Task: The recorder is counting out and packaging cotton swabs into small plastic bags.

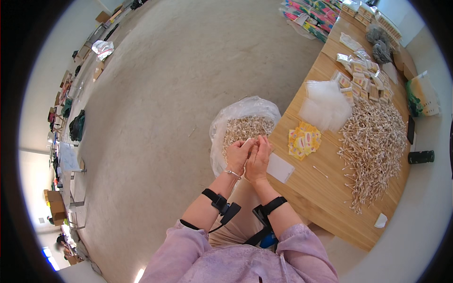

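My left hand (238, 155) and my right hand (258, 159) meet in front of me, fingers curled and pressed together. A small whitish bit shows at the fingertips, but what they hold is mostly hidden. Beneath them a clear plastic bag (218, 127) stands open, filled with loose cotton swabs (247, 126). By my right hand a white card-like piece (280, 168) lies at the table's edge. Further right are a pile of yellow printed cards (303, 140) and a single cotton swab (320, 171).
On the wooden table (325, 207) sit a large heap of cotton swabs (373, 146), a stack of clear plastic bags (324, 106) and several filled packs (361, 78). A dark cylinder (421, 157) stands by the wall. Colourful wrapped bundles (314, 16) lie beyond the table.
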Motion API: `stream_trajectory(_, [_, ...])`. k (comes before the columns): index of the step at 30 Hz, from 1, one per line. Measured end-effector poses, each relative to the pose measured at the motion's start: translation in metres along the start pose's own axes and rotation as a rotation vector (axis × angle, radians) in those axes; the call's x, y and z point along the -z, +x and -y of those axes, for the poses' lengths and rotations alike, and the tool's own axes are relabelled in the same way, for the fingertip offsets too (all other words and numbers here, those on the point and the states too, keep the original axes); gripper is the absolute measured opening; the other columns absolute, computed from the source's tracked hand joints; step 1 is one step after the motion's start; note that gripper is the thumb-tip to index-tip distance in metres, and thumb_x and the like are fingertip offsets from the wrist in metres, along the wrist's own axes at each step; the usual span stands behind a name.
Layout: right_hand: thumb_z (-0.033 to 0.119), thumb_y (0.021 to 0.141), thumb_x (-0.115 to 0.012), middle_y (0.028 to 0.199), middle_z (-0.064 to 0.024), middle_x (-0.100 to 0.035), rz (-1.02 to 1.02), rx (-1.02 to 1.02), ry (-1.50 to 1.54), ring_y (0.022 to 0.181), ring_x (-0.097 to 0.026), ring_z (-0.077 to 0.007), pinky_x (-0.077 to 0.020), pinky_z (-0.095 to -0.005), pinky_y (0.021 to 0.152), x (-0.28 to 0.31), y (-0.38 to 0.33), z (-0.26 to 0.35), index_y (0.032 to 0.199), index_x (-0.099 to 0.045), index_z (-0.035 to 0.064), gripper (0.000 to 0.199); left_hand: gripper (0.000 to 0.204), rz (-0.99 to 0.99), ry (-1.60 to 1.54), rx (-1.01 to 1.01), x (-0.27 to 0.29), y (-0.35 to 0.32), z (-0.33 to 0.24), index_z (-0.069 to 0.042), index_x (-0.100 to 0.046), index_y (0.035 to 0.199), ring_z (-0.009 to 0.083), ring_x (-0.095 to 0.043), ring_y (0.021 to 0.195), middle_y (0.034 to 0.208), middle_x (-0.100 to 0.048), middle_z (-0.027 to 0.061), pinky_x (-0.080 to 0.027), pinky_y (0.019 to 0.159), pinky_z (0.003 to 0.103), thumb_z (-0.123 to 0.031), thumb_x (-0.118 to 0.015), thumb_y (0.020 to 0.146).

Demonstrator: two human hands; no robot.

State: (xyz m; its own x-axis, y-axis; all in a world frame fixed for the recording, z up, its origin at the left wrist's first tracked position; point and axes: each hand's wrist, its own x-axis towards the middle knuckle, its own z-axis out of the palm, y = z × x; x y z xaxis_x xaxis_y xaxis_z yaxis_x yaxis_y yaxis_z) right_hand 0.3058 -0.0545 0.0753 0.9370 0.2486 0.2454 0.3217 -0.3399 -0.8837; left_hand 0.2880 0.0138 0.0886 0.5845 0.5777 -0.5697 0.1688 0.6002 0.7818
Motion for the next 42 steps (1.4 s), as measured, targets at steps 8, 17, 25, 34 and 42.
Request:
stream_trajectory(8, [0.004, 0.092, -0.045, 0.119, -0.0252, -0.051, -0.006, 0.056, -0.047, 0.114, -0.046, -0.0383, -0.0349, -0.044, 0.099, 0.0, -0.002, -0.001, 0.12, -0.047, -0.004, 0.029, 0.022, 0.135, 0.072, 0.082, 0.017, -0.004, -0.001, -0.002, -0.063, 0.09, 0.0067, -0.055, 0.067, 0.079, -0.061, -0.0009, -0.045, 0.058, 0.022, -0.024, -0.067, 0.087])
stream_trajectory(17, [0.003, 0.092, -0.041, 0.115, -0.0179, -0.055, 0.048, -0.072, 0.1, 0.123, -0.041, -0.0374, -0.0224, -0.0497, 0.109, 0.002, 0.001, 0.003, 0.124, -0.048, 0.0015, 0.034, 0.024, 0.154, -0.02, -0.061, 0.028, -0.02, 0.014, 0.0, -0.062, 0.106, 0.0079, -0.06, 0.077, 0.09, -0.066, 0.0032, -0.049, 0.067, 0.022, -0.015, -0.067, 0.087])
stream_trajectory(25, [0.005, 0.092, -0.044, 0.108, -0.0157, -0.059, 0.007, -0.152, 0.108, 0.119, -0.046, -0.0341, -0.0268, -0.0472, 0.107, 0.002, 0.003, 0.0, 0.121, -0.052, 0.0031, 0.031, 0.026, 0.236, 0.27, -0.058, 0.031, -0.009, -0.012, -0.003, -0.063, 0.105, 0.0052, -0.055, 0.068, 0.081, -0.062, -0.0023, -0.044, 0.06, 0.021, -0.017, -0.069, 0.085])
stream_trajectory(34, [-0.005, 0.088, -0.042, 0.108, -0.0177, -0.057, -0.096, -0.045, 0.051, 0.105, -0.053, -0.0329, -0.0421, -0.04, 0.092, -0.001, 0.001, 0.0, 0.122, -0.049, 0.0001, 0.035, 0.027, 0.235, 0.765, -0.297, 0.016, 0.024, -0.018, -0.002, -0.064, 0.084, 0.0051, -0.049, 0.066, 0.071, -0.058, -0.0012, -0.04, 0.056, 0.025, -0.026, -0.055, 0.092])
stream_trajectory(42, [-0.004, 0.084, -0.044, 0.129, -0.024, -0.045, -0.105, -0.049, 0.039, 0.127, -0.037, -0.0424, -0.0283, -0.0481, 0.107, -0.009, -0.001, 0.006, 0.129, -0.041, -0.0022, 0.044, 0.032, 0.336, 0.946, -0.414, 0.022, 0.037, -0.006, 0.0, -0.059, 0.079, 0.0105, -0.047, 0.064, 0.065, -0.053, 0.0034, -0.041, 0.057, 0.031, -0.03, -0.056, 0.092])
